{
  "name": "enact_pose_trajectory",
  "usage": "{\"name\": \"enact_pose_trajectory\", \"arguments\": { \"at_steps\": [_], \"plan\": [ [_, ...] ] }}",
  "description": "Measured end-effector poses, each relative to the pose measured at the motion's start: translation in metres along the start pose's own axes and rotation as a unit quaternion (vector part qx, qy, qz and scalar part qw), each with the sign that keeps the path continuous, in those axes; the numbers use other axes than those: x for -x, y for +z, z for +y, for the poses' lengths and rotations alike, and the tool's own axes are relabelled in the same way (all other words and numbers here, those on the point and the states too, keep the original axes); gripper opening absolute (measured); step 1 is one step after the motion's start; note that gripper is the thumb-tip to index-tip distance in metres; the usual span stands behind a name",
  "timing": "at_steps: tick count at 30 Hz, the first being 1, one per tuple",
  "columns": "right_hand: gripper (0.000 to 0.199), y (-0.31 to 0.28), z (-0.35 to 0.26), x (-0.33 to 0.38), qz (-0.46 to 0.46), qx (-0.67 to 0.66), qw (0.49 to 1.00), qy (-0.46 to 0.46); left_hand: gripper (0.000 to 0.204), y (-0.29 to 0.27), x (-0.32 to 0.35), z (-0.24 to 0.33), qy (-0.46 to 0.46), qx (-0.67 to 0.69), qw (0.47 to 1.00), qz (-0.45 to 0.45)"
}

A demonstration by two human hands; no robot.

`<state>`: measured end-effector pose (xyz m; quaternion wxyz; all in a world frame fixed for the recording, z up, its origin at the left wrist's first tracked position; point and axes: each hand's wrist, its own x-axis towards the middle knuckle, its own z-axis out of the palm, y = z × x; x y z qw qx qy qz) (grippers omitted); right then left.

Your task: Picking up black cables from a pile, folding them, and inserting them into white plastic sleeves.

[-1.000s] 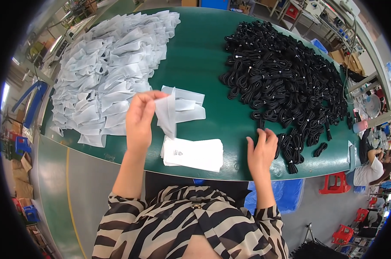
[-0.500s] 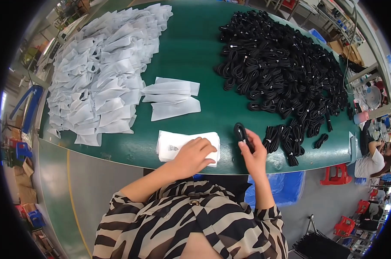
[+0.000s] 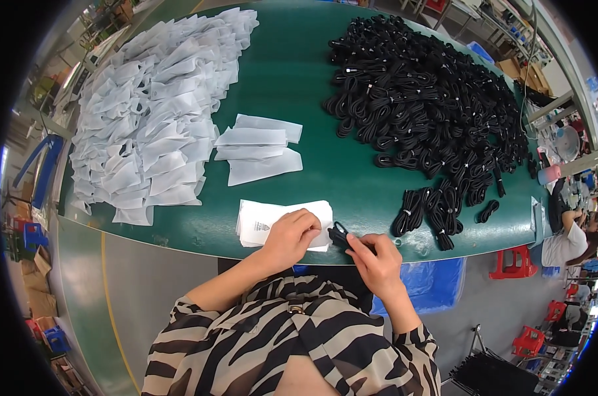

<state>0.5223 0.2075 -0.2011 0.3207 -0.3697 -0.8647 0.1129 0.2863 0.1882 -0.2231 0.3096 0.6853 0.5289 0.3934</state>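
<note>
A stack of flat white pouches point(image 3: 251, 224) with small dark print lies at the table's near edge. My left hand point(image 3: 289, 236) rests over its right part, thumb and fingers pinched at the top pouch near its right end. Beside that end, my right hand point(image 3: 377, 263) grips a coiled black cable point(image 3: 339, 236) between thumb and fingers. The coil's looped end points toward the pouches, and part of the cable is hidden by my fingers.
A large heap of translucent white pouches point(image 3: 173, 99) covers the table's left, with several loose pouches point(image 3: 262, 166) beside it. Coiled black cables point(image 3: 431, 99) pile up on the right. Below the table edge is a blue-lined bin point(image 3: 431, 284). Another person point(image 3: 566, 241) sits far right near a red stool point(image 3: 512, 263).
My right hand has brought the black cable left and nearer to me, up to the pouch stack's right end. My left hand's fingers have drawn together into a pinch.
</note>
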Motion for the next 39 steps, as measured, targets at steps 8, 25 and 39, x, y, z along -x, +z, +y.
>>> {"name": "enact_pose_trajectory", "arguments": {
  "at_steps": [8, 25, 39],
  "plan": [
    [0.028, 0.012, 0.006, 0.0, -0.118, -0.209, 0.963, 0.12, 0.014, -0.008, -0.004, 0.004, 0.129, -0.002, 0.991, -0.02],
    [0.034, 0.018, 0.009, -0.036, 0.127, 0.024, 0.983, 0.133, 0.006, -0.097, -0.031, 0.017, -0.006, 0.343, 0.903, 0.26],
    [0.035, 0.003, 0.077, -0.013, 0.053, 0.181, 0.976, 0.111, 0.025, -0.058, -0.043, -0.016, 0.117, -0.142, 0.968, 0.171]
  ]
}}
